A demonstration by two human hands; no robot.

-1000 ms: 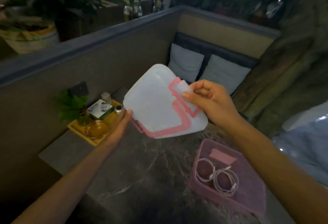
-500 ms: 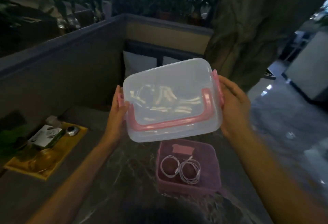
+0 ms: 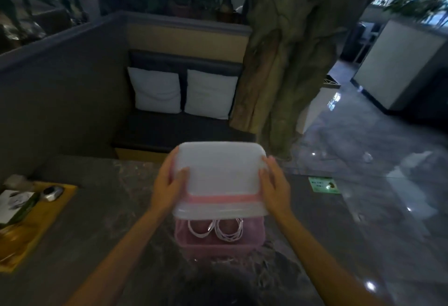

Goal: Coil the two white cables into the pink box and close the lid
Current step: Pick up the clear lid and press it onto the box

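Both hands, left [image 3: 167, 188] and right [image 3: 275, 186], grip the translucent lid [image 3: 218, 174] by its sides, holding it level over the pink box [image 3: 218, 245] to cover the coiled white cables [image 3: 215, 229].

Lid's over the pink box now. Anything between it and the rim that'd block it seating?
Nothing visible. The lid, held by the left hand and right hand, hangs above the pink box. Both coiled white cables lie low inside, below the near rim. The far rim is hidden by the lid.
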